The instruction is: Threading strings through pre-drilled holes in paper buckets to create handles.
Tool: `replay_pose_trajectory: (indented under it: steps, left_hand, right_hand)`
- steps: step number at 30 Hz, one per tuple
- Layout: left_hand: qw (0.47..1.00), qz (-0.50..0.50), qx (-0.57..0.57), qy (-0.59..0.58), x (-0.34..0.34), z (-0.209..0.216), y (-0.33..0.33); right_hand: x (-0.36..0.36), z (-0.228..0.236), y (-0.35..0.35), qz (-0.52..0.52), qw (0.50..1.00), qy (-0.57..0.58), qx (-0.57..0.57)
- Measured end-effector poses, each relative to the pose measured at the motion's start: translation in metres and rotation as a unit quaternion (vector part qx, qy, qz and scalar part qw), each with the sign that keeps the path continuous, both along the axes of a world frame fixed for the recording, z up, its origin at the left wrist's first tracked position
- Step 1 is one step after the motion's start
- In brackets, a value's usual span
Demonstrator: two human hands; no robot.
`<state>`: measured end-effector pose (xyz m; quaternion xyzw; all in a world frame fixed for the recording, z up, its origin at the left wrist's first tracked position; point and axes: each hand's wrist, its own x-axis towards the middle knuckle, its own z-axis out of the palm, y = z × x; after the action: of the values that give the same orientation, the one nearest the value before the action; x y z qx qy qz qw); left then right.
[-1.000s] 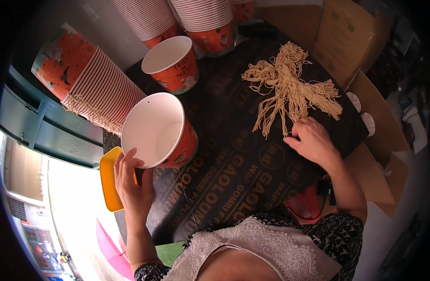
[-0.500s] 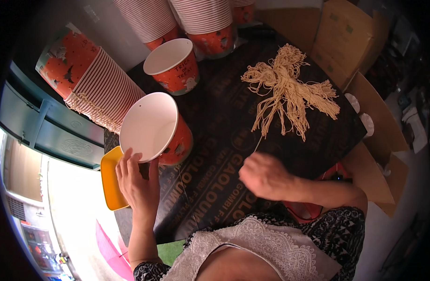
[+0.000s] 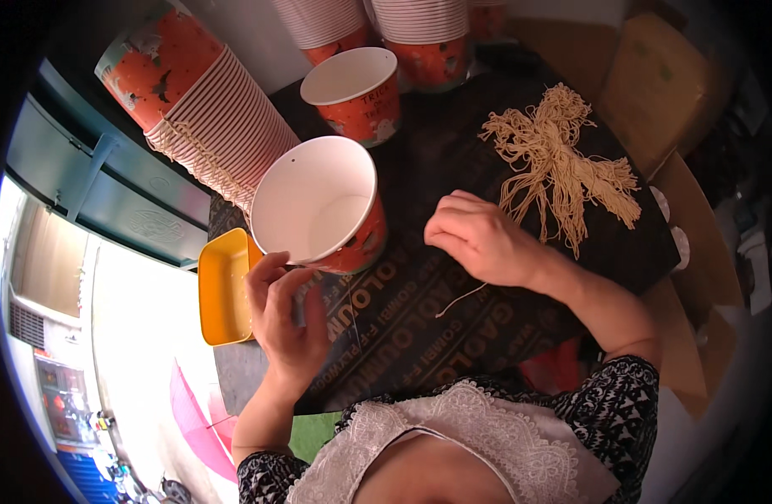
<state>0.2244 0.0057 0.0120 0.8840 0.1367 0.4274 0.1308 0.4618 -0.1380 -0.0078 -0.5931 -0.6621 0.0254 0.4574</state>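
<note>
head view, left to right: nested orange buckets (image 3: 234,126) lean over a yellow tub (image 3: 218,290); the left hand (image 3: 289,315) is released, fingers parted at the near rim of the front bucket (image 3: 310,197), though whether they touch it cannot be told. a light touch there would likely steady the thin wall without denting it. behind stands a second bucket (image 3: 352,88) with dark lettering on its orange side. the right hand (image 3: 474,239) is pinched, seemingly on a single cord (image 3: 458,302) trailing beneath; gripping close to an end should limit fraying. tan lettering crosses the dark tabletop (image 3: 386,328). beyond lies the cord bundle (image 3: 566,164).
</note>
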Motion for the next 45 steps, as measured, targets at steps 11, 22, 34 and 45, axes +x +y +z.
replay_pose_trajectory:
  steps: [11, 22, 34, 45]
  left_hand:
    - [0.998, -0.046, 0.013, -0.042, 0.0, -0.002, 0.001]
    - [0.998, -0.046, -0.002, -0.029, -0.003, -0.001, -0.009]
    - [0.86, -0.14, -0.478, 0.106, -0.015, 0.003, -0.005]
    - [0.83, -0.143, -0.525, 0.125, -0.009, -0.001, -0.01]
  right_hand:
    - [-0.008, -0.038, -0.046, 0.058, 0.978, -0.117, -0.16]
    - [-0.088, -0.057, 0.002, 0.154, 0.987, -0.033, 0.022]
    - [-0.073, -0.002, 0.023, 0.097, 0.989, 0.101, 0.052]
    - [-0.083, -0.003, 0.021, 0.091, 0.988, 0.119, -0.024]
